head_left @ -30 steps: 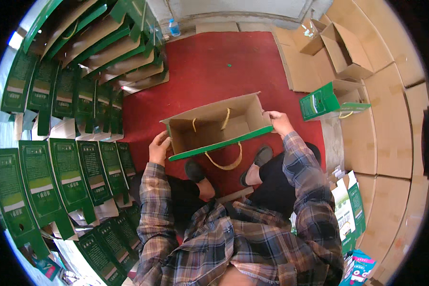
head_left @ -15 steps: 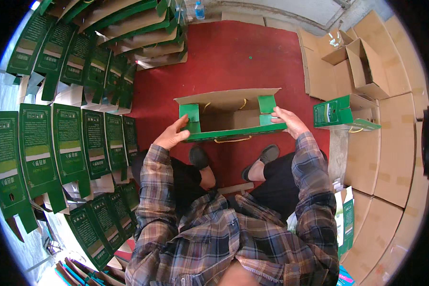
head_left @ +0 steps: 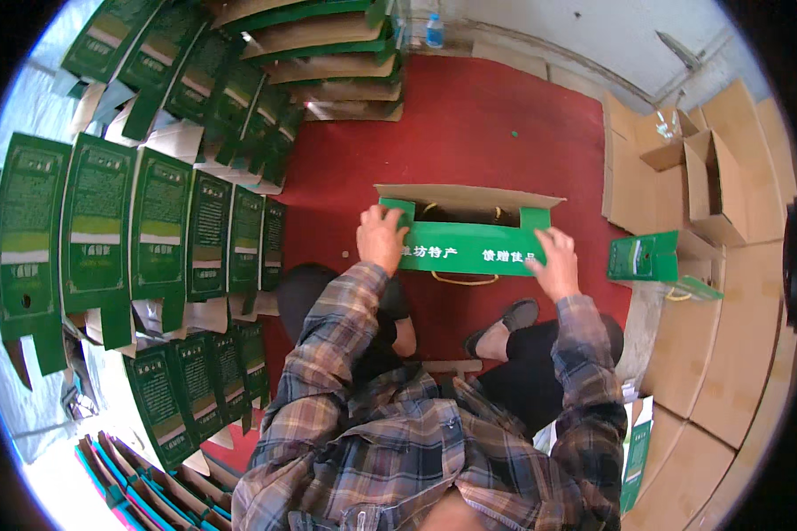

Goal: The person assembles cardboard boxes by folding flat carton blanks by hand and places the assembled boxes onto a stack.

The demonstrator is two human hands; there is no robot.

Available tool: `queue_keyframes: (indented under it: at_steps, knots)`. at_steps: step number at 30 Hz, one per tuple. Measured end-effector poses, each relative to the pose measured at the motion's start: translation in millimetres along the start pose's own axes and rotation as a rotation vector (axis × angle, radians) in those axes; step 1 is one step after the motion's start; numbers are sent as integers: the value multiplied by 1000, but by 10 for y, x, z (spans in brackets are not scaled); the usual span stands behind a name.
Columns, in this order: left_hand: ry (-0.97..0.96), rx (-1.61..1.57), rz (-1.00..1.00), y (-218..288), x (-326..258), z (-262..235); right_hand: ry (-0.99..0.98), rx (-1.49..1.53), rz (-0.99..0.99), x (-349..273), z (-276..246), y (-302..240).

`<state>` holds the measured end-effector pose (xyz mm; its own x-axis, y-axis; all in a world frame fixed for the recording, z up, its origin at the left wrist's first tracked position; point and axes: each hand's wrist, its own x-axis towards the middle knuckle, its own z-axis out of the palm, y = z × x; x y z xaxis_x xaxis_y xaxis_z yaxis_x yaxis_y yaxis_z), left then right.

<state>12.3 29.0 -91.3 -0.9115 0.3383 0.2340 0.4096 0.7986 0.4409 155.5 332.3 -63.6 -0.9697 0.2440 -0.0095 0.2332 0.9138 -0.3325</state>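
A green gift carton (head_left: 469, 246) with a brown inside stands on the red floor in front of my legs. Its near flap is bent inward over part of the opening, its green face with white print turned up. The far flap stands up, and small end flaps lie folded in at both ends. Yellow cord handles show inside and on the near side. Around the carton's left end, my left hand (head_left: 382, 237) is closed, fingers at the end flap. My right hand (head_left: 554, 264) grips the near flap's right corner, thumb and fingers bent over it.
Several rows of green cartons (head_left: 161, 230) stand at the left, with more flattened-looking ones (head_left: 328, 66) at the far left. On the right are brown cardboard boxes (head_left: 744, 336) and another open green carton (head_left: 651, 257). A water bottle (head_left: 435, 32) stands by the far wall.
The carton's near flap has swung up and inward, so its printed face shows. Both hands have closed in on its ends. The whole view has shifted, with the surroundings lying farther right.
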Motion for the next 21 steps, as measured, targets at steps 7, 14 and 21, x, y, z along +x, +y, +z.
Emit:
queue_keyframes:
  at_steps: [7,14,21]
  knots:
    - [-152,9,162,70,-105,-18,-100,-153,-44,-51,-37,-230]
    - [-347,219,249,125,-236,-144,-103,-81,-73,32,44,-180]
    - [-402,133,203,71,-226,-105,-64,-77,-103,9,60,-197]
